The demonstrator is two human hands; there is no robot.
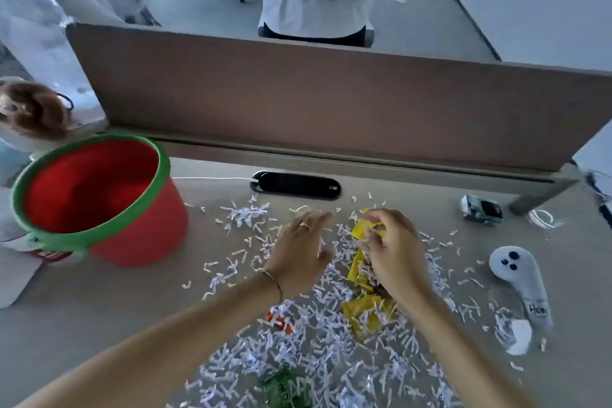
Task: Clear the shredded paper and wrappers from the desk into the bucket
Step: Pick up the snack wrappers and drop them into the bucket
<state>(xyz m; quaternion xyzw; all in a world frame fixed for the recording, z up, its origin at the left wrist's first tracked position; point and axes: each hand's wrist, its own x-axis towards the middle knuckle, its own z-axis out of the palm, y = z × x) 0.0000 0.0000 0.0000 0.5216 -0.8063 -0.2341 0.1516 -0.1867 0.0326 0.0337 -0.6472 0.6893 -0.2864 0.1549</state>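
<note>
One yellow wrapper [359, 270] lies lengthwise away, under right hand [394, 252].

Bare forearms, sleeveless; ring [304, 225] on left hand [299, 250], thin bracelet [274, 279] at its wrist; right hand [392, 250] unadorned.

Your tabletop [99, 318] is a pale grey surface backed by a brown divider panel [331, 103]. At its far left stands the red bucket [139, 219] with a green rim. Shredded paper [331, 358] is scattered from the centre to the near edge, thickest close to you. In it lie a yellow wrapper [362, 311], an orange wrapper [281, 321] and a green wrapper [284, 387]. On your right rest a white controller [523, 278] and a small crumpled packet [480, 209]. A black cable port [298, 185] sits in the surface near the divider.
</note>
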